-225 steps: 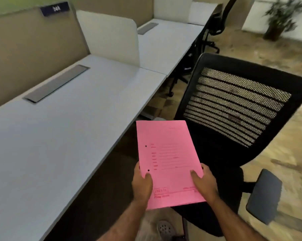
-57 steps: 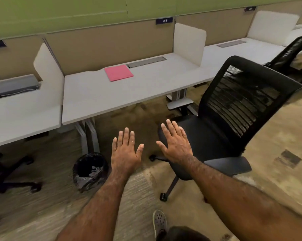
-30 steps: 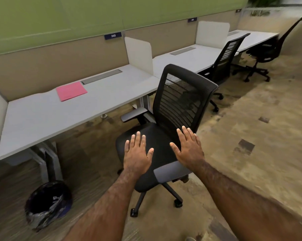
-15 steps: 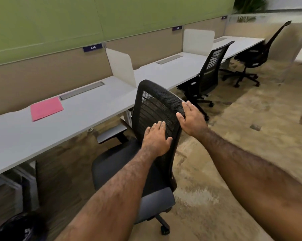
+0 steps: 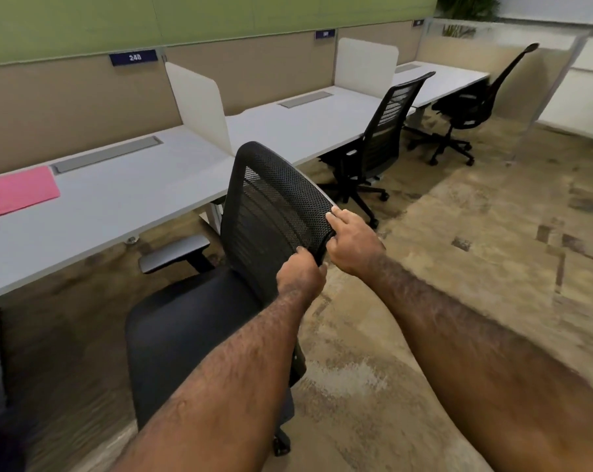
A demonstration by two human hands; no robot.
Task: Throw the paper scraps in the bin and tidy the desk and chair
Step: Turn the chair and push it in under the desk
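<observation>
Chair (image 5: pixel 271 212): black, mesh backrest, padded seat, grey armrest facing desk; stands on carpet just beside white desk (image 5: pixel 118 202), not pushed under. Left hand (image 5: pixel 300 275) closed on backrest's right edge, lower down. Right hand (image 5: pixel 351 241) closed on same edge just above, thumb on mesh. Pink folder (image 5: pixel 17 192) lies flat on desk, far left, beside grey cable tray. Two more black chairs (image 5: pixel 380 144) stand at next desks along partition.

open floor (image 5: pixel 458 284) right | desk (image 5: pixel 118 206) edge (left) blocks chair (image 5: pixel 271 212)
</observation>
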